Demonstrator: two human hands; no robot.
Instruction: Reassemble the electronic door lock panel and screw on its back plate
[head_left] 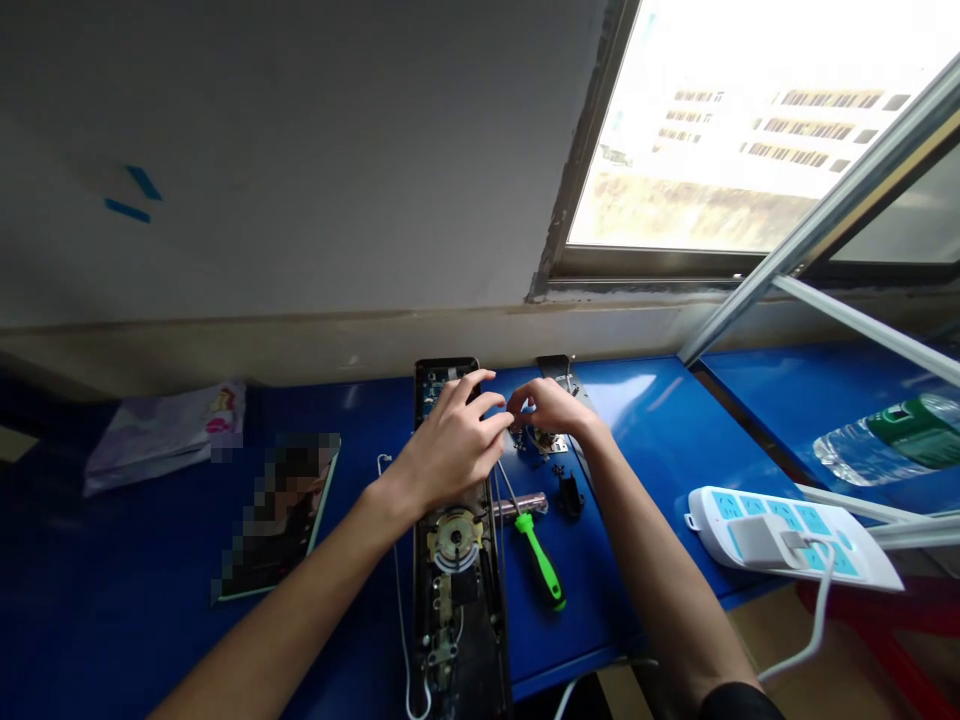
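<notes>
A long black device housing [463, 640] lies opened on the blue table, with a round speaker-like part [456, 540] and a circuit board [433, 388] inside. My left hand [461, 430] reaches across its upper part, fingers bent and spread toward the right; the thumb is hidden. Close to those fingertips is my right hand [551, 408], its thumb and index finger pinched together over small parts. Whatever the pinch holds is too small to make out. Beneath the right hand sits a metal plate with components [556, 442]. A green and black screwdriver [541, 565] lies beside the housing.
Right of the housing are a small black part [571, 495] and a shiny cylinder [529, 505]. A white power strip [795, 535] and plastic bottle [892, 440] lie farther right, near a metal frame [750, 290]. On the left are a phone-like slab [289, 515] and a packet [165, 435].
</notes>
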